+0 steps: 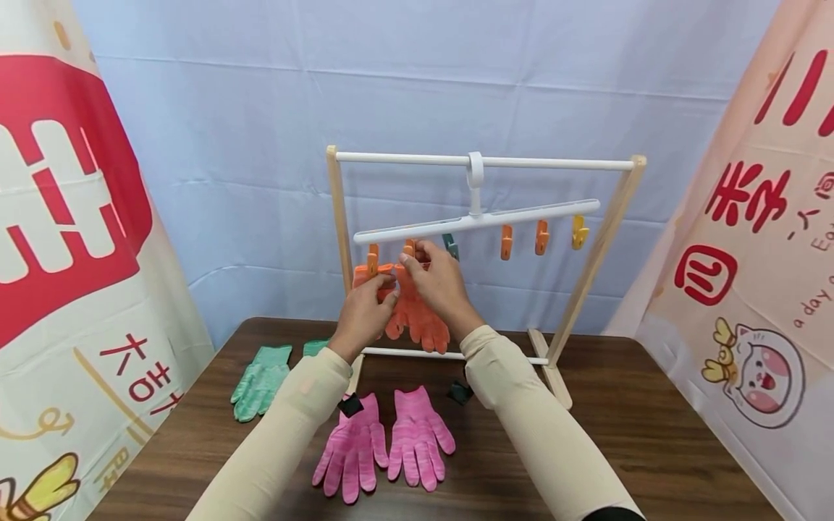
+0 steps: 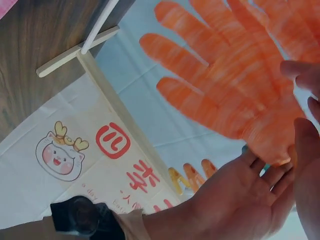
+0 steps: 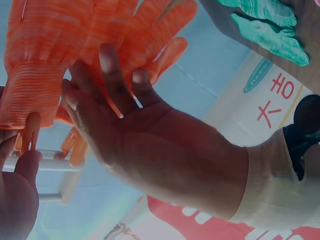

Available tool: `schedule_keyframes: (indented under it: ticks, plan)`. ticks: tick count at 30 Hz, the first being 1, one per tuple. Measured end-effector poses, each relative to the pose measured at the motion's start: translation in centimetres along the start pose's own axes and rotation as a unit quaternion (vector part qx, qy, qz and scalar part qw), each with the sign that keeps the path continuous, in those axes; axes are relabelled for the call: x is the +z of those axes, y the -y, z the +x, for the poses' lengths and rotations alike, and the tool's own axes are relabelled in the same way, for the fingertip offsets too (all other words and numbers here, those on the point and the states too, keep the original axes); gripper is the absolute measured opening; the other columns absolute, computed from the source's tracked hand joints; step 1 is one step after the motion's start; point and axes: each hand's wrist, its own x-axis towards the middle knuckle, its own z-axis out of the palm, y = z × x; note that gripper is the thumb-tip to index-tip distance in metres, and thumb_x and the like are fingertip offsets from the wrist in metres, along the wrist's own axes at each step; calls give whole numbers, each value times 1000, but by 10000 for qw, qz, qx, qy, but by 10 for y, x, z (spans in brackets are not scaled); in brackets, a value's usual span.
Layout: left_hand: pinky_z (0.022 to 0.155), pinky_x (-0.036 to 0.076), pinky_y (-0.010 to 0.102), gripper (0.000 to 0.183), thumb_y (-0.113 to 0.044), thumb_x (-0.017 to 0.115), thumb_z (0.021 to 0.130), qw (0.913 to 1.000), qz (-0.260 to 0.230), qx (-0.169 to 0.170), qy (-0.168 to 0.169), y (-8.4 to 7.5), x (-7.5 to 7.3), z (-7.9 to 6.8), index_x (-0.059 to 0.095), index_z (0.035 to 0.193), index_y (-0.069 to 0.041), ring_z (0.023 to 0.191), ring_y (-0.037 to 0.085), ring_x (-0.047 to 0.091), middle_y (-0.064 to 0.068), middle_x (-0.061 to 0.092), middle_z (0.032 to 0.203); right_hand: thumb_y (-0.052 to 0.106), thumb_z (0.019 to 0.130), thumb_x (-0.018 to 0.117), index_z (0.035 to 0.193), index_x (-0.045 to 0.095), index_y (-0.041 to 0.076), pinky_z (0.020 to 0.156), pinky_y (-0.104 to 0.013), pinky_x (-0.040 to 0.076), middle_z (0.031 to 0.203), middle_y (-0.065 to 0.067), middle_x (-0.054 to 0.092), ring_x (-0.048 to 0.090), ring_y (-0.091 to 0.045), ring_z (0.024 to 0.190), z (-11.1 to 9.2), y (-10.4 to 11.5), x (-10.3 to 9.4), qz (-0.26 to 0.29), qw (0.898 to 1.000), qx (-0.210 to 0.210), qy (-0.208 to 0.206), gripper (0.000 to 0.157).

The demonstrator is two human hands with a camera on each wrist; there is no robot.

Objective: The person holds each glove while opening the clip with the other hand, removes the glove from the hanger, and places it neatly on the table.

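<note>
An orange glove point(image 2: 225, 80) hangs fingers-down by its cuff from the left part of the white hanger point(image 1: 417, 230). My right hand point(image 1: 439, 278) pinches the orange clothespin point(image 3: 32, 131) at that cuff, thumb on the clip's handle. My left hand point(image 1: 368, 311) is beside the cuff, fingers loosely bent and spread, tips right at the glove's edge. A second orange glove point(image 1: 361, 275), partly hidden behind my left hand, hangs further left under another orange clothespin point(image 1: 373, 259).
The hanger tilts down leftward from a wood-and-white rack point(image 1: 554, 165). It also carries a dark green clip point(image 1: 450, 246), orange clips point(image 1: 506, 242) and a yellow clip point(image 1: 579, 233). Pink gloves point(image 1: 420, 438) and green gloves point(image 1: 263, 380) lie on the brown table point(image 1: 586, 463).
</note>
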Motion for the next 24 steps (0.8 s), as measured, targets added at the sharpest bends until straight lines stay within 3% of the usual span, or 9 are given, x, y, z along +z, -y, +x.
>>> schedule_keyframes:
  ticks: [4,8,15,24]
  plan:
    - [68,50,31,28,-25,57,91,9981,-605,-54,107,5,3,3,60,118,-19,79,14,63,-1,64,101,31,89,59,116,58,8,71,-32,48,97,-2,62,57,-15,87,0,-1,-1,-24,10000,32,0,35]
    - [60,52,28,24,-24,59,90,9922,-1228,-137,170,7,5,3,61,113,-17,72,19,66,0,65,98,33,89,60,114,61,10,68,-31,47,94,0,63,56,-14,84,0,-1,-1,-88,10000,12,1,34]
    - [57,49,29,12,-27,64,87,9927,-1189,-179,-100,8,7,2,61,93,-17,67,15,62,-3,63,84,35,88,60,119,61,10,72,-30,49,99,0,66,59,-12,90,1,-1,-2,-86,10000,7,35,39]
    - [57,48,30,11,-23,62,88,9906,-1366,-80,21,5,7,2,60,95,-16,65,16,58,-1,62,79,37,87,62,122,60,13,73,-29,49,102,-1,67,60,-10,92,-1,1,-5,28,9997,145,-184,43]
